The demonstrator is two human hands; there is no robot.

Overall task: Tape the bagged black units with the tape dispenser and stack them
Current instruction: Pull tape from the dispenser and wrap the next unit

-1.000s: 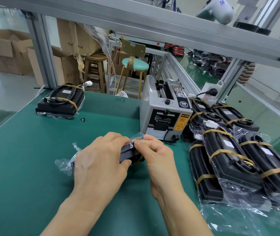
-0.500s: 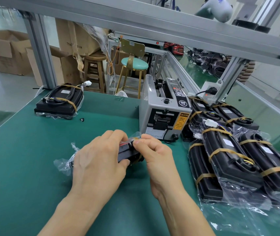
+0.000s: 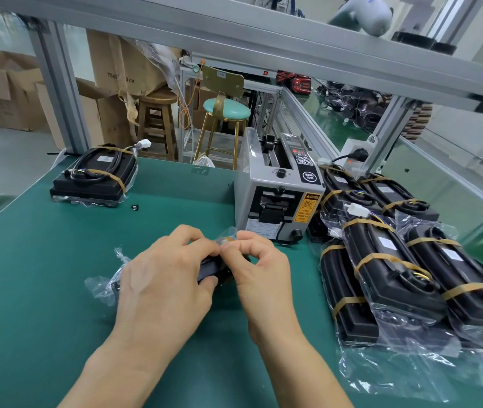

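A black unit in a clear bag [image 3: 209, 267] lies on the green mat [image 3: 43, 290], mostly hidden under my hands. My left hand [image 3: 161, 287] grips the unit from above, thumb on its near side. My right hand [image 3: 259, 269] pinches the bag's folded end and a bit of tape at the unit's far right end. The grey tape dispenser [image 3: 278, 195] stands just behind my hands. Several bagged, banded black units [image 3: 393, 266] lie in a pile on the right. A finished stack [image 3: 96, 178] sits at the far left.
A small black part [image 3: 135, 207] lies on the mat near the left stack. Aluminium frame posts [image 3: 58, 83] and an overhead beam [image 3: 264, 33] border the bench. Stools [image 3: 225, 113] and cardboard boxes [image 3: 5, 92] stand beyond the far edge.
My right fingers have curled tighter at the bag's end and my left fingers have shifted slightly over the unit. The unit stays in place.
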